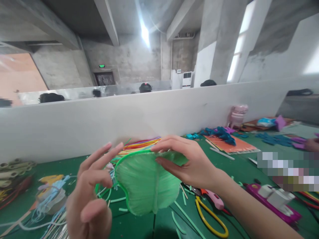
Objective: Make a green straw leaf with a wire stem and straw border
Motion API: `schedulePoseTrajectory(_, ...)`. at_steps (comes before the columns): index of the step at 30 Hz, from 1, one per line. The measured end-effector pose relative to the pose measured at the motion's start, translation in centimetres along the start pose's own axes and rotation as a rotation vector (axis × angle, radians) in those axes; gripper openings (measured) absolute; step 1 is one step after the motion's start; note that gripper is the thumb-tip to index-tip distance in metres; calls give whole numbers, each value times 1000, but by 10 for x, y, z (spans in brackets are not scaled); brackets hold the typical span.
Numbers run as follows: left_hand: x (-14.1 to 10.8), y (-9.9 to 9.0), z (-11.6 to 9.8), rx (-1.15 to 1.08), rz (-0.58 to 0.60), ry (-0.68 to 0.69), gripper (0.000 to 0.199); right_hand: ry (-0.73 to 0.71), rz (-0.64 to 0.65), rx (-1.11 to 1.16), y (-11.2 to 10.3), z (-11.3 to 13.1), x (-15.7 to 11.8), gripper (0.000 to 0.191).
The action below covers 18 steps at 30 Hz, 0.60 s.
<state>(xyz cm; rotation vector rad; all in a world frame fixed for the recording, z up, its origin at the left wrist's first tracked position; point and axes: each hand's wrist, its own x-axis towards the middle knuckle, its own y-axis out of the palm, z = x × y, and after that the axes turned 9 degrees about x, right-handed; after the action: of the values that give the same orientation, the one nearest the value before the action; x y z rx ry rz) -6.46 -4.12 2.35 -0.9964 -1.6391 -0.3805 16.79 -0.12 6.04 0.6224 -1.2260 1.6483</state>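
A green craft leaf [142, 186] with ribbed lines, a stalk-like midrib and a brighter green edging hangs upright in front of me. My right hand [189, 159] pinches its top edge between thumb and fingers. To the left of the leaf is my left hand [92, 192], fingers apart and holding nothing, close to the edging. Yellow-handled scissors [211, 219] lie under my right forearm beside a pink-handled tool [214, 199]. Cut pale green strips [189, 219] are scattered on the table below. The leaf partly hides a bundle of coloured strands [139, 144].
A white partition [99, 126] closes off the green table [239, 162] at the back. Rightward sit a purple power strip [286, 207], an orange sheet [239, 144] and a pink object [238, 114]. Another person's hand [312, 145] shows at the right edge. A yellow glue gun [51, 180] lies left.
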Motion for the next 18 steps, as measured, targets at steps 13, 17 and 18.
schedulePoseTrajectory(13,1,30,5,-158,-45,-104,45,-17,11,14,2,2,-1,22)
schedulePoseTrajectory(17,2,26,5,-167,-42,39,57,-1,21,-4,1,4,0,25)
schedulePoseTrajectory(18,2,25,5,-158,-30,41,59,-1,22,-5,1,5,0,25)
